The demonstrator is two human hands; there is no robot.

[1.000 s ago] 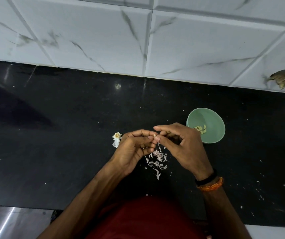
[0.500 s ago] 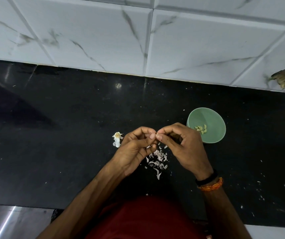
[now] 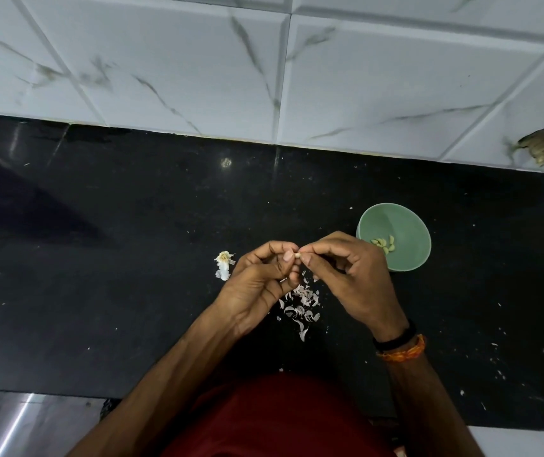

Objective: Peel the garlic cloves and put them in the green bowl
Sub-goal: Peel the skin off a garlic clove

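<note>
Black counter [image 3: 99, 258] – bowl [image 3: 409, 225], peels [image 3: 300, 300].

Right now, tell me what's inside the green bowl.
The green bowl holds a small cluster of peeled garlic cloves, about six, lying against its near-left wall. The right hand covers a little of the rim, so anything there is hidden.

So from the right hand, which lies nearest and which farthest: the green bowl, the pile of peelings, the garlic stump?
From the right hand:
1. Pile of peelings, just beside it, toward the left hand.
2. Green bowl, close behind on its outer side; nearly a tie.
3. Garlic stump, beyond the left hand.
</note>
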